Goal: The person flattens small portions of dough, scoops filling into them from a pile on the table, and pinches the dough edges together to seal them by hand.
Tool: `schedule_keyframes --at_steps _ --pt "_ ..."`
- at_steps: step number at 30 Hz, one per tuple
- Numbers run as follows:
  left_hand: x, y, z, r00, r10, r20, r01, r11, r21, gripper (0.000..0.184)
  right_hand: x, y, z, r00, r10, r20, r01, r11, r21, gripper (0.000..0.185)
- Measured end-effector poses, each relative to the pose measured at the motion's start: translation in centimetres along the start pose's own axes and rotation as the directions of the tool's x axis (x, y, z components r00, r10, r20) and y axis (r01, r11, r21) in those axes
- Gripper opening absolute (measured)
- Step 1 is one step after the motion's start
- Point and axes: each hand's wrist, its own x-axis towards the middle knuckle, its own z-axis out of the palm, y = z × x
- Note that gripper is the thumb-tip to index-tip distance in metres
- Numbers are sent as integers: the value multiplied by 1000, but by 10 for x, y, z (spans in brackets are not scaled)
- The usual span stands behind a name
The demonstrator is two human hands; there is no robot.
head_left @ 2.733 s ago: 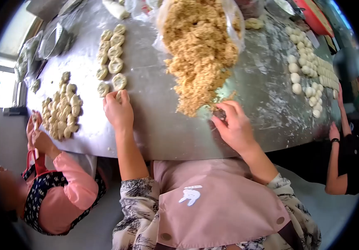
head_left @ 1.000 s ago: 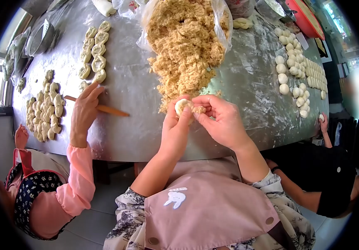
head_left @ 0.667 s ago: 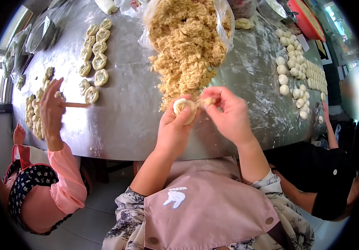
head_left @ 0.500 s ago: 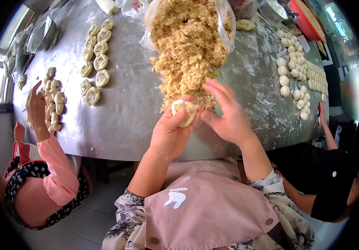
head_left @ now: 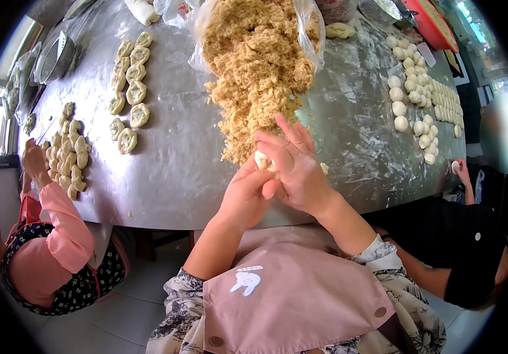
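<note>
Just in front of the crumbly brown filling (head_left: 257, 65), my left hand (head_left: 245, 194) is closed round a pale piece of dough (head_left: 263, 161). Over its right side lies my right hand (head_left: 295, 168), its upper fingers raised and spread, with its palm side and thumb at the dough. The two hands touch, and most of the dough is hidden between them. A small pale scrap (head_left: 324, 168) shows beside my right hand.
Two columns of cupped dough pieces (head_left: 136, 92) lie left of the filling, with a pile of dough pieces (head_left: 66, 156) farther left. Dough balls (head_left: 400, 108) line the right. A co-worker in pink sleeves (head_left: 68, 227) stands left; another in black (head_left: 437, 248) stands right.
My right hand first pinched a bit at the dough, then opened, and has now come over the dough and my left hand. The left co-worker's hand and stick moved from the dough columns back leftward.
</note>
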Motion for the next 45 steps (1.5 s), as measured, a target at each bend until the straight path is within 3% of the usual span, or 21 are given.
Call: schedule_keyframes --at_steps 1,4,7,11,13,17,19,21,22,24,27,28,31,35,36,37,39,40,41,42,45 --pt "-2 1 1 995 3 101 10 992 -129 45 -1 2 0 1000 0 -13 0 1000 9 61" --pt "0 -1 9 998 -26 -53 15 980 -197 43 -2 -1 2 997 -19 -73 23 999 44 50" --pt "6 -20 -15 990 137 -21 -137 991 -5 40 -1 -13 9 986 37 -164 -30 999 45 44" --pt "10 -18 -14 986 140 -95 -110 956 272 41 -1 -19 17 962 92 -255 -70 993 93 34" --pt "12 -17 3 980 165 -107 -138 965 223 43 -1 -14 20 949 96 -302 -48 986 161 30" --pt "6 -17 31 939 344 12 -344 939 -5 46 12 -14 13 823 522 -221 -199 631 749 40" --pt "9 -23 26 867 488 98 -486 789 376 45 19 -20 9 754 649 -100 -174 344 923 49" --pt "8 -20 10 813 530 242 -540 531 653 45 18 -23 7 838 542 -62 -157 349 924 66" --pt "8 -16 4 824 532 193 -514 559 651 41 13 -24 10 858 513 -33 -155 320 935 69" --pt "5 -10 2 759 588 281 -521 289 803 37 12 -33 11 882 472 -15 -143 295 945 80" --pt "10 -9 1 681 604 414 -472 -70 879 55 17 -41 -3 875 482 55 -304 456 837 75" --pt "12 -7 0 672 588 450 -470 -131 873 63 19 -41 -1 844 534 53 -336 448 829 52" --pt "12 -6 0 764 554 331 -454 97 886 97 16 -37 -1 754 628 193 -464 301 833 36" --pt "14 -4 10 836 529 143 -445 504 740 111 19 -35 0 782 614 -106 -337 559 757 29" --pt "17 -2 9 871 481 100 -401 577 712 112 14 -30 0 798 598 -81 -411 637 652 27" --pt "19 1 12 901 429 62 -353 644 678 113 13 -29 5 867 470 -165 -291 746 598 28" --pt "21 -6 20 891 434 136 -400 606 687 108 16 -29 14 939 174 -297 -22 891 453 36" --pt "20 -10 15 887 416 199 -429 589 684 103 10 -24 8 981 168 -98 -93 847 523 50" --pt "17 -13 12 882 393 261 -457 574 679 98 10 -16 8 963 241 -118 -148 845 515 53" --pt "10 -19 16 923 339 183 -372 666 647 91 14 -5 9 939 313 -139 -204 837 507 57" --pt "11 -26 9 911 342 230 -401 609 685 85 21 0 -2 895 387 -222 -257 854 452 73"
